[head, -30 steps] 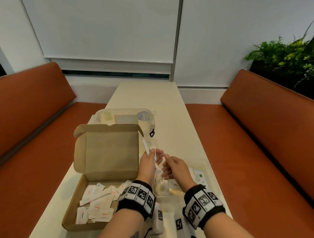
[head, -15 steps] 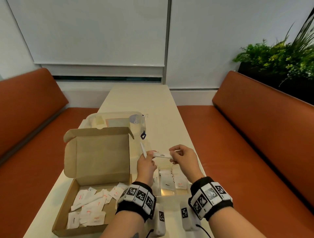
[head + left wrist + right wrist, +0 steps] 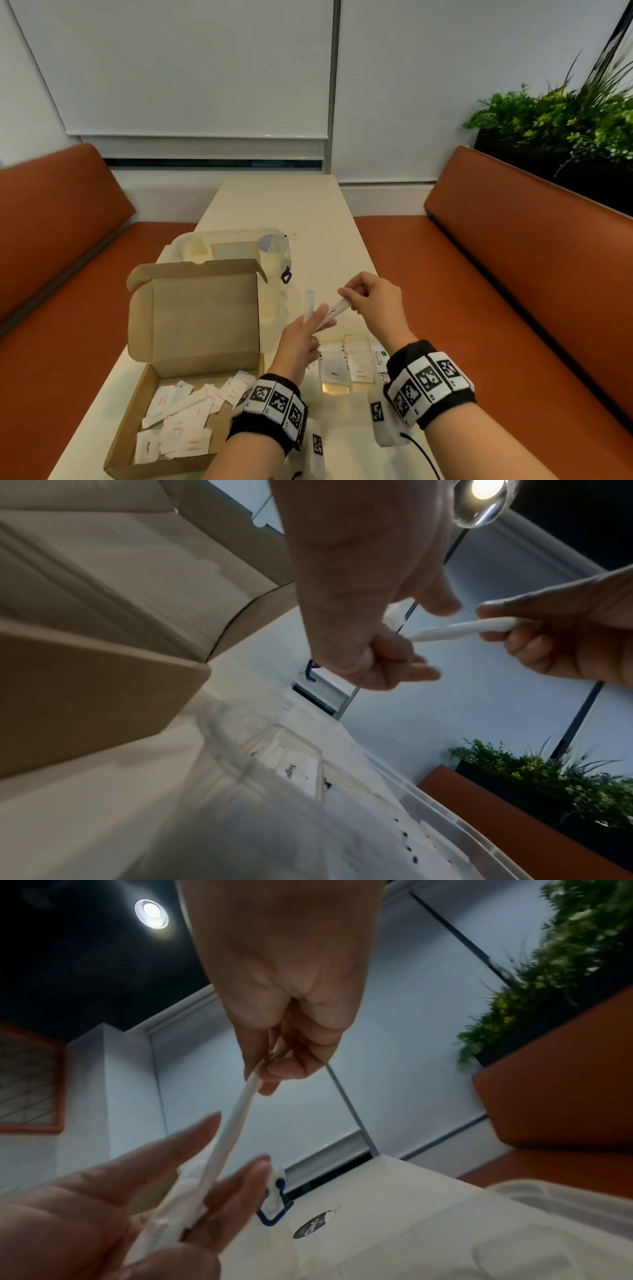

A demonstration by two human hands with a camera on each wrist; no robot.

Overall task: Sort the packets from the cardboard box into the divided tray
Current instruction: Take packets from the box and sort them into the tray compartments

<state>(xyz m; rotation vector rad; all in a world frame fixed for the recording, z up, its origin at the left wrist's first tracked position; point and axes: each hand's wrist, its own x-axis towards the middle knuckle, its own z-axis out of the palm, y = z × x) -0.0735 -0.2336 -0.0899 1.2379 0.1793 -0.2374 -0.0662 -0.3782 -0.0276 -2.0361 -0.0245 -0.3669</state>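
Above the clear divided tray [image 3: 337, 389], my left hand [image 3: 313, 322] holds white stick packets, one standing upright [image 3: 309, 303]. My right hand [image 3: 347, 296] pinches the far end of another stick packet [image 3: 333, 312], whose near end still lies between my left fingers. In the right wrist view this stick packet [image 3: 236, 1115] runs from my right fingertips down into the left hand [image 3: 103, 1213]. The open cardboard box [image 3: 191, 325] stands to the left, with several flat white packets [image 3: 181, 418] in it. The tray holds flat packets [image 3: 334, 370] in its compartments.
A clear plastic lid [image 3: 236, 246] with a blue clip lies behind the box. The cream table [image 3: 284, 202] runs away between two orange benches [image 3: 513, 274]. A planter [image 3: 565, 130] stands behind the right bench.
My right hand has lifted up and to the right, drawing one stick packet out of the left hand's bundle. My left hand's fingers have loosened and stayed over the tray.
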